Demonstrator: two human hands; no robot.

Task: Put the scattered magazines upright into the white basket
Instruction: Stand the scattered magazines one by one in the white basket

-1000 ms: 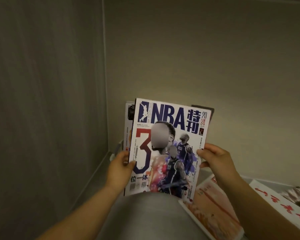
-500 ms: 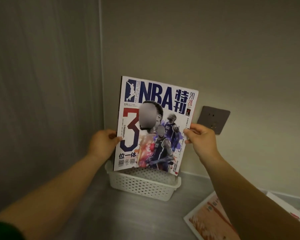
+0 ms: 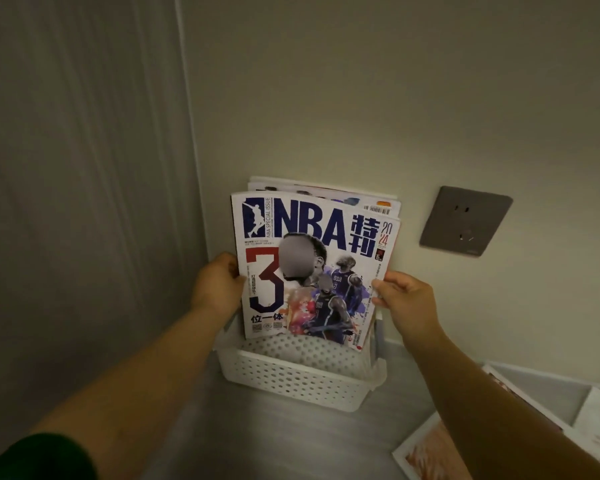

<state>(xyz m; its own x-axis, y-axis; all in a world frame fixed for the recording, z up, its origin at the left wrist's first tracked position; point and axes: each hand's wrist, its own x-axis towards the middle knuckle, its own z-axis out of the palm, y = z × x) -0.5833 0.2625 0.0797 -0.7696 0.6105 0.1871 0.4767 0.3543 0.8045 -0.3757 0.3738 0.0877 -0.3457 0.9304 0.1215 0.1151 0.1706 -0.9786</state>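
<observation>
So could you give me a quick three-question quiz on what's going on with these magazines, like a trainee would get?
1. True or false: the NBA magazine is lying flat.
2. Of the left hand and right hand, which grips it? A left only, B right only, C both.
3. Fill the gap: more magazines stand behind it in the white ___.
Key: 1 false, it is upright; 2 C; 3 basket.
</observation>
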